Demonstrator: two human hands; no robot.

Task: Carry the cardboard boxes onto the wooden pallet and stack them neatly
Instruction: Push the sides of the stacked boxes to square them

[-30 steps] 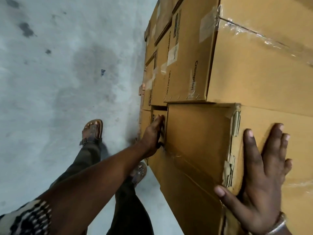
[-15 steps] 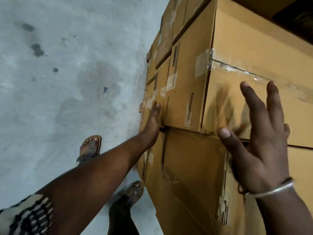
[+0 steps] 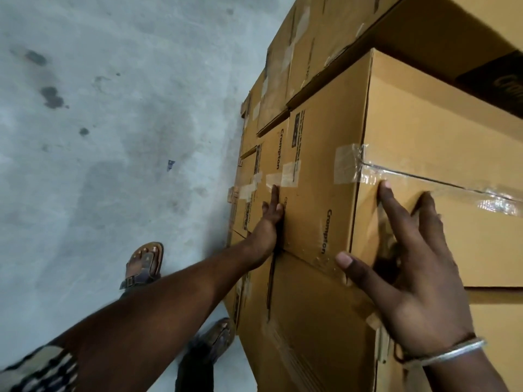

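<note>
Up from the lower carton, both hands now frame the upper cardboard box point(image 3: 319, 193) on the stack. Left hand point(image 3: 268, 219) presses flat at nine o'clock, right hand point(image 3: 410, 267) spreads across the near corner at four o'clock. Uneven shoving could skew it off the lower carton point(image 3: 311, 321).

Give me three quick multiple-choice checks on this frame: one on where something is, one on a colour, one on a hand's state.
1. Where is the left hand?
A. on the floor
B. at the far side of the upper box
C. on the sandal

2. What colour is the bangle on the right wrist?
A. silver
B. red
C. black

3. How is the right hand?
A. clenched in a fist
B. holding tape
C. spread, fingers straight, on the box's near corner

Answers: B, its fingers lie against that edge; A, the metal shines pale; C, thumb and fingers are splayed across the corner.
</note>
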